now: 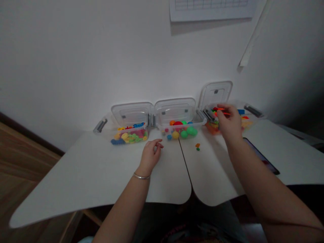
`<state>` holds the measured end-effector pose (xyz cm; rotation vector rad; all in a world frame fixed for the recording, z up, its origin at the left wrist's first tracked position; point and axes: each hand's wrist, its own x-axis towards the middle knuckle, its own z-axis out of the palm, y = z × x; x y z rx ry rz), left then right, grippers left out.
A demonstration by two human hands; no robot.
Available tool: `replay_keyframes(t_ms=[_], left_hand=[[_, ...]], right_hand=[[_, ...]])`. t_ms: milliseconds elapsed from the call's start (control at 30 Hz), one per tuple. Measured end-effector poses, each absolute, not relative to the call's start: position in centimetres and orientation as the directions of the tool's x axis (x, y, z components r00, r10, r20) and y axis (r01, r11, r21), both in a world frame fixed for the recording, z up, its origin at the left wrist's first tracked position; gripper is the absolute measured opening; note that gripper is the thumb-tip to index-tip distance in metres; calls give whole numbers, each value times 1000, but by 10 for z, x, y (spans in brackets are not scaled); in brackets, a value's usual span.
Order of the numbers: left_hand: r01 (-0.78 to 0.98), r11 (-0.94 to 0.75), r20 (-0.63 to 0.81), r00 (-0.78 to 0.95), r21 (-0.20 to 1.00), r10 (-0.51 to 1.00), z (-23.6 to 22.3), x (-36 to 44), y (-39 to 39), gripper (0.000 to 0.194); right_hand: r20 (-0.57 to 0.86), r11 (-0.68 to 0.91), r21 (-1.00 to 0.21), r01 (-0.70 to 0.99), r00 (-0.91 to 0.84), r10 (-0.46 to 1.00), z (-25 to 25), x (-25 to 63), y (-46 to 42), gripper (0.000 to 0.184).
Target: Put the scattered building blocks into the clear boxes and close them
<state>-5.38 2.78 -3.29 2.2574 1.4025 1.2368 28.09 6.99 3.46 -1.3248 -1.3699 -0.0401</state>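
My right hand [230, 123] is over the right clear box [215, 130], its thumb and fingers bent together in a pinch. Bright orange pieces [225, 113] show at the fingertips; whether they are gripped or lie behind in the box is unclear. My left hand [151, 152] rests on the white table with loosely bent fingers apart and nothing in them, just in front of the gap between the left and middle boxes. A small orange piece [197, 145] and a small green piece [198, 149] lie on the table between my hands.
The left clear box [131, 140] holds colourful small pieces. In the middle clear box [164, 132] are coloured balls. All three lids stand raised by the wall. A phone [262, 157] lies right of my right forearm. A seam [186, 162] splits the table.
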Motion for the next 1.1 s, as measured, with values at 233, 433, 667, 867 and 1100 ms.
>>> replay_keyframes(t_ms=[233, 433, 667, 867, 1100], left_hand=[[649, -527, 551, 193, 548, 812, -35, -55, 29, 24], [652, -508, 565, 145, 562, 812, -41, -58, 33, 32], [663, -537, 570, 198, 522, 797, -42, -56, 30, 52], [690, -572, 574, 271, 444, 773, -40, -56, 29, 60], [708, -544, 559, 252, 450, 790, -43, -58, 27, 67]], right_hand=[[669, 499, -256, 828, -221, 710, 25, 199, 53, 27], [652, 408, -199, 891, -191, 734, 14, 185, 49, 28], [632, 446, -238, 863, -211, 746, 41, 202, 71, 35], [556, 341, -131, 931, -216, 803, 76, 207, 133, 56], [531, 219, -54, 974, -158, 833, 77, 193, 172, 48]])
